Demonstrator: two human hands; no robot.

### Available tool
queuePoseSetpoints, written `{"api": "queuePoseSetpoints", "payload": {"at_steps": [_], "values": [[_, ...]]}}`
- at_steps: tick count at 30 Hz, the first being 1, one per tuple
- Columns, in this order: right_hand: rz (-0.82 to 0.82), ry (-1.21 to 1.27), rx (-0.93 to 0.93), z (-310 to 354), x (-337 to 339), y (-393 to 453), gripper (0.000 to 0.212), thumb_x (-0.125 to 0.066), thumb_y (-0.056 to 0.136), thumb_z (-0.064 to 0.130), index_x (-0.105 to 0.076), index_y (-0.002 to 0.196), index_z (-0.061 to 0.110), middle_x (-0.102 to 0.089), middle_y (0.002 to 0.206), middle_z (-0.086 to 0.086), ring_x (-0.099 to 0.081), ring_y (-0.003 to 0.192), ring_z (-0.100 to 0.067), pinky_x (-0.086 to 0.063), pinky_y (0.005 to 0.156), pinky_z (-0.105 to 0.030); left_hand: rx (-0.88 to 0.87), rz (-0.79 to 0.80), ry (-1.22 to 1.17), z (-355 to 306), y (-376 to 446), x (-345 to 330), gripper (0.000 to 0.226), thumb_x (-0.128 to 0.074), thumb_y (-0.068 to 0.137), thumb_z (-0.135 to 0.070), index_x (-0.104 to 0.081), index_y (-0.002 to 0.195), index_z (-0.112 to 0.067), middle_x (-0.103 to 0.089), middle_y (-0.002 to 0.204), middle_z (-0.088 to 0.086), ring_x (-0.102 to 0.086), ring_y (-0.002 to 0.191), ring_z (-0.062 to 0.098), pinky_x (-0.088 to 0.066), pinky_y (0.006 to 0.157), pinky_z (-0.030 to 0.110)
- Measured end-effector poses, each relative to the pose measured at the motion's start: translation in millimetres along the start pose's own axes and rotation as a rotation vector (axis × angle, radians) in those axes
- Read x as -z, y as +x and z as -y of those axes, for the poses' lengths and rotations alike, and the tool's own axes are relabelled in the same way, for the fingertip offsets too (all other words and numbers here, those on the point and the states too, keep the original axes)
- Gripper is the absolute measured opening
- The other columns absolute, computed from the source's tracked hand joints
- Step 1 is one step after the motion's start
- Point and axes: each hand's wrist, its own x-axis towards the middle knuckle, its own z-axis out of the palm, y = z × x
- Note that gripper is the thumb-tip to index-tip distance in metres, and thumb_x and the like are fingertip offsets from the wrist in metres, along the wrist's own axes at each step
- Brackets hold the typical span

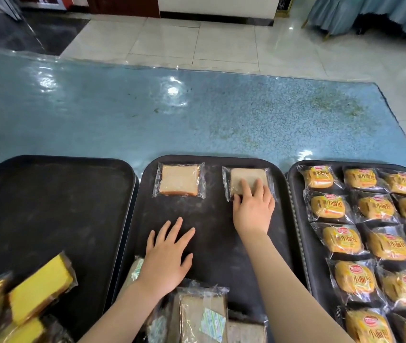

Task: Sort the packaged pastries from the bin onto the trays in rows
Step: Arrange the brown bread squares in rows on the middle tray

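**Two bread slices at the far edge of the middle tray**

Head view: three dark trays side by side on a blue speckled tabletop (197, 115). Middle tray (209, 243) bearing two clear-wrapped bread slices along its far edge: a paler slice (179, 179) at the left, a browner slice (246, 180) at the right, well apart. Right hand (252, 209) on the browner slice, fingertips laid over its near half, thumb curled at its near left corner. Left hand (166, 256) flat and spread wide just above or on the bare tray floor, contact unclear, holding nothing. Right tray (296, 219) filled with rows of yellow-printed small bread packets (340, 240), packed close. Left tray (48, 206) mostly bare, with wrapped yellow cake slices (41, 285) overlapping its near corner. More wrapped brown bread slices (203, 315) heaped at the bottom edge, between the forearms. Pale floor tiles (221, 40) beyond the table.
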Motion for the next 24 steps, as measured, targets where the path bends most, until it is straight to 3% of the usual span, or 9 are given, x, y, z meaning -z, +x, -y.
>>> {"api": "queuePoseSetpoints", "payload": {"at_steps": [2,6,10,17,20,22,24], "values": [[0.033,-0.026,-0.008,2.8,2.0,5.9,0.042,-0.048,0.098,0.036,-0.049,0.139,0.026,-0.033,0.152,-0.018,-0.028,0.139,-0.038,-0.018,0.11,-0.047,0.002,-0.032,-0.018,1.8,-0.8,-3.4,0.057,-0.054,0.092,-0.042,-0.036,0.146,-0.04,-0.022,0.16,-0.003,-0.023,0.147,0.027,-0.021,0.114,0.053],[0.12,-0.044,0.023,0.2,11.2,4.8,0.049,-0.043,0.099,0.039,-0.038,0.146,0.026,-0.023,0.157,-0.017,-0.019,0.143,-0.035,-0.011,0.113,-0.045,0.018,-0.018,-0.051,1.6,-0.9,-2.1,0.055,-0.043,0.099,-0.04,-0.024,0.15,-0.042,-0.006,0.163,-0.006,-0.004,0.15,0.022,-0.007,0.119,0.048],[0.143,-0.016,0.05,-6.8,28.8,-17.9,0.053,-0.044,0.099,0.039,-0.036,0.148,0.021,-0.028,0.155,-0.018,-0.023,0.143,-0.034,-0.012,0.118,-0.045,0.019,0.022,-0.097,2.1,-1.8,8.5,0.052,-0.038,0.101,-0.033,-0.022,0.151,-0.041,-0.003,0.163,-0.009,0.0,0.15,0.018,-0.004,0.12,0.045],[0.291,0.119,0.156,-22.3,55.5,-113.9,0.052,-0.045,0.099,0.041,-0.038,0.147,0.02,-0.04,0.149,-0.006,-0.033,0.138,-0.026,-0.021,0.115,-0.038,-0.074,-0.054,-0.26,1.3,-27.8,21.9,0.039,-0.042,0.101,-0.029,-0.046,0.14,-0.031,-0.034,0.154,-0.011,-0.018,0.146,0.008,-0.006,0.12,0.032],[0.359,0.189,0.209,-31.7,66.2,-160.7,0.06,-0.034,0.094,0.053,-0.043,0.144,0.022,-0.044,0.145,0.002,-0.035,0.136,-0.02,-0.024,0.114,-0.033,-0.132,-0.08,-0.356,-6.2,-50.3,25.6,0.033,-0.048,0.099,-0.026,-0.054,0.132,-0.029,-0.045,0.145,-0.012,-0.028,0.141,0.008,-0.015,0.117,0.027],[0.359,0.251,0.231,-39.5,73.0,-188.3,0.068,-0.025,0.087,0.06,-0.046,0.141,0.025,-0.046,0.141,0.009,-0.037,0.133,-0.014,-0.027,0.113,-0.031,-0.166,-0.096,-0.421,-11.5,-65.7,27.1,0.032,-0.049,0.099,-0.023,-0.057,0.129,-0.028,-0.049,0.138,-0.015,-0.033,0.135,0.001,-0.023,0.115,0.023],[0.355,0.324,0.249,-46.3,77.3,-212.7,0.064,-0.027,0.087,0.062,-0.049,0.136,0.027,-0.046,0.136,0.014,-0.038,0.128,-0.008,-0.03,0.111,-0.031,-0.202,-0.097,-0.45,-15.5,-81.0,27.6,0.033,-0.048,0.099,-0.018,-0.057,0.128,-0.029,-0.05,0.133,-0.019,-0.033,0.125,-0.008,-0.023,0.109,0.013]]}}
